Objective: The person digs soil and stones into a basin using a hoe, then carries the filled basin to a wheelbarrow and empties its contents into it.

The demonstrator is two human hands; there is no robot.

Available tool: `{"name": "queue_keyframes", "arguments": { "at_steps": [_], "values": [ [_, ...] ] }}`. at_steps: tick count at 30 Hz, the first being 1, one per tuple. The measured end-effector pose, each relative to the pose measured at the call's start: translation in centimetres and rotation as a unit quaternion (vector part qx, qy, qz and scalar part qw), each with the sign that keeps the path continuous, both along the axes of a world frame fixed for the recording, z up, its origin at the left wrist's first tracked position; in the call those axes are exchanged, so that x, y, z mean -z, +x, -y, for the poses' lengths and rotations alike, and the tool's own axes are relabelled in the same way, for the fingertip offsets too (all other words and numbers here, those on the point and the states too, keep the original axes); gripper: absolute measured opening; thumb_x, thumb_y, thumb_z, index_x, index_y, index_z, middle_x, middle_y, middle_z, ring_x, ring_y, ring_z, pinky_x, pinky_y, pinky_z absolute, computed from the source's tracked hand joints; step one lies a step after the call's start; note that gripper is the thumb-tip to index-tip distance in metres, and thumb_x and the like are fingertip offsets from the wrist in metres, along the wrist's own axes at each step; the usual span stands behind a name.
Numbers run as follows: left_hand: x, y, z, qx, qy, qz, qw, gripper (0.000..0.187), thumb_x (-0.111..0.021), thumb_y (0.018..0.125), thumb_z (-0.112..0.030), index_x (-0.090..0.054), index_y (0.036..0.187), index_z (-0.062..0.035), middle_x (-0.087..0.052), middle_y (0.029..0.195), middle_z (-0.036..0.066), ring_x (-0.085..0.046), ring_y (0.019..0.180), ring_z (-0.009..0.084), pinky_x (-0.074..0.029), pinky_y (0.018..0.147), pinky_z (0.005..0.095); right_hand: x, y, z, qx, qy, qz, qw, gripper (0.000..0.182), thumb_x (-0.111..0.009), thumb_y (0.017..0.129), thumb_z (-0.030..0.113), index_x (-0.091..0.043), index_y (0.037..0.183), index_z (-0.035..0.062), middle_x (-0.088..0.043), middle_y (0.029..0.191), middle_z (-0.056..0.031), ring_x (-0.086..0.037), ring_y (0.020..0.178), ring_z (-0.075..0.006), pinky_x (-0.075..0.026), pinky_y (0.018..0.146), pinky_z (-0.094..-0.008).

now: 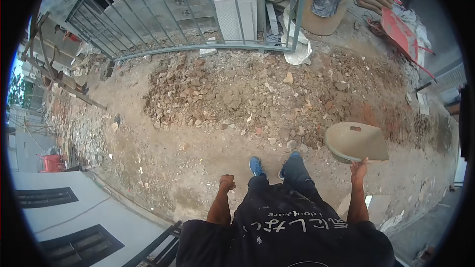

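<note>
My right hand point(358, 168) grips the near edge of a tan scoop-shaped pan point(354, 141), holding it out to my right. The pan has a slot cut near its far rim and one side tapers to a corner. I see no load on its visible face. At my left side hangs my left hand point(227, 182), its fingers curled in with nothing visible in them. A band circles the left wrist. Beyond my feet spreads a low heap of broken rubble and soil point(232, 96).
A green metal gate point(198, 48) stands across the far side. At the far right are a red wheelbarrow point(400, 32) and a large tub point(321, 12). A white wall point(69, 217) borders the left. A wooden frame point(54, 76) stands at far left.
</note>
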State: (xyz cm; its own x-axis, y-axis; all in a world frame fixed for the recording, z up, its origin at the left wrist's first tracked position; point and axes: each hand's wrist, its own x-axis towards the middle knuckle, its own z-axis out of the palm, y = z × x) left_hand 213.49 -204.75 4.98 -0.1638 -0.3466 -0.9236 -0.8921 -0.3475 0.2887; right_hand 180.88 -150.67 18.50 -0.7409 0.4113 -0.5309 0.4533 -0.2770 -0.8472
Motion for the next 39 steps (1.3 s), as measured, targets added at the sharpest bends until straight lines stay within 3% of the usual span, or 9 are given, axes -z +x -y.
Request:
{"name": "queue_keyframes", "arguments": {
  "at_steps": [4,10,15,20,25,27,30,34,39],
  "values": [
    [-1.9,-2.1,-2.4,0.05,-0.014,-0.02,0.998,0.026,-0.055,0.083,-0.017,-0.059,0.104,-0.0021,-0.064,0.073,0.014,-0.065,0.056,0.0261,-0.052,0.047,0.0379,2.2,6.6,-10.2,0.138,-0.024,0.04,0.989,0.069,-0.055,0.091,0.052,-0.044,0.124,-0.0071,-0.055,0.112,-0.0189,-0.062,0.09,-0.0245,-0.052,0.068,-0.0303],
    [-2.4,-7.7,-9.5,0.189,-0.047,-0.013,0.981,0.022,-0.054,0.086,-0.017,-0.06,0.103,-0.0046,-0.061,0.071,0.012,-0.064,0.056,0.0264,-0.05,0.047,0.0382,6.6,20.3,-23.4,0.268,-0.076,0.048,0.959,0.064,-0.057,0.091,0.045,-0.042,0.124,-0.0084,-0.054,0.113,-0.0201,-0.061,0.095,-0.0267,-0.051,0.072,-0.0314],
    [-2.6,-14.6,-21.4,0.328,-0.056,-0.017,0.943,0.023,-0.054,0.086,-0.017,-0.06,0.105,-0.0048,-0.061,0.071,0.011,-0.064,0.055,0.0246,-0.05,0.048,0.0369,8.2,31.4,-29.6,0.363,-0.127,0.062,0.921,0.06,-0.058,0.091,0.041,-0.043,0.123,-0.0078,-0.055,0.108,-0.0199,-0.062,0.09,-0.0276,-0.052,0.069,-0.0304],
    [-5.5,-20.8,-37.4,0.424,-0.006,-0.103,0.9,0.023,-0.057,0.086,-0.019,-0.061,0.106,-0.0061,-0.061,0.068,0.008,-0.064,0.055,0.0203,-0.049,0.047,0.0331,10.6,39.6,-33.4,0.484,-0.182,0.083,0.852,0.049,-0.057,0.091,0.036,-0.046,0.118,-0.0035,-0.056,0.097,-0.0174,-0.064,0.08,-0.0288,-0.055,0.059,-0.0315],
    [-6.6,-25.4,-48.8,0.506,0.013,-0.141,0.851,0.02,-0.056,0.088,-0.019,-0.063,0.101,-0.0059,-0.061,0.066,0.006,-0.063,0.053,0.0185,-0.049,0.046,0.0319,11.4,41.9,-35.4,0.541,-0.202,0.089,0.811,0.042,-0.056,0.091,0.033,-0.048,0.115,-0.0009,-0.057,0.094,-0.0155,-0.064,0.079,-0.0283,-0.054,0.055,-0.0311],
    [-6.2,-27.4,-51.0,0.533,0.012,-0.13,0.836,0.019,-0.056,0.088,-0.018,-0.063,0.1,-0.0059,-0.061,0.067,0.007,-0.063,0.052,0.0191,-0.049,0.046,0.032,13.1,42.5,-35.8,0.559,-0.21,0.064,0.8,0.047,-0.057,0.091,0.032,-0.045,0.117,-0.0044,-0.054,0.095,-0.017,-0.063,0.081,-0.0314,-0.055,0.058,-0.0335],
    [-4.0,-30.4,-52.8,0.551,-0.007,-0.085,0.83,0.019,-0.056,0.087,-0.017,-0.062,0.1,-0.0052,-0.061,0.067,0.009,-0.064,0.052,0.0226,-0.048,0.045,0.034,15.0,42.5,-37.3,0.605,-0.22,0.056,0.763,0.043,-0.058,0.09,0.03,-0.046,0.116,-0.003,-0.053,0.095,-0.0163,-0.062,0.081,-0.0318,-0.054,0.058,-0.0334],
    [0.0,-34.6,-55.2,0.538,-0.004,0.007,0.843,0.024,-0.053,0.087,-0.017,-0.058,0.108,-0.0055,-0.062,0.078,0.013,-0.066,0.059,0.0256,-0.052,0.045,0.0351,17.0,40.6,-41.5,0.658,-0.198,0.08,0.722,0.037,-0.058,0.089,0.028,-0.049,0.11,-0.0005,-0.054,0.091,-0.0145,-0.062,0.077,-0.0302,-0.053,0.057,-0.0334],
    [3.2,-44.6,-64.8,0.563,-0.015,0.053,0.825,0.025,-0.054,0.086,-0.014,-0.059,0.105,0.0009,-0.063,0.086,0.018,-0.064,0.063,0.0305,-0.055,0.051,0.0385,17.0,35.0,-48.9,0.707,-0.167,0.11,0.678,0.033,-0.059,0.086,0.028,-0.05,0.105,0.0019,-0.053,0.088,-0.0137,-0.06,0.072,-0.0283,-0.051,0.056,-0.0341]
  ]
}}
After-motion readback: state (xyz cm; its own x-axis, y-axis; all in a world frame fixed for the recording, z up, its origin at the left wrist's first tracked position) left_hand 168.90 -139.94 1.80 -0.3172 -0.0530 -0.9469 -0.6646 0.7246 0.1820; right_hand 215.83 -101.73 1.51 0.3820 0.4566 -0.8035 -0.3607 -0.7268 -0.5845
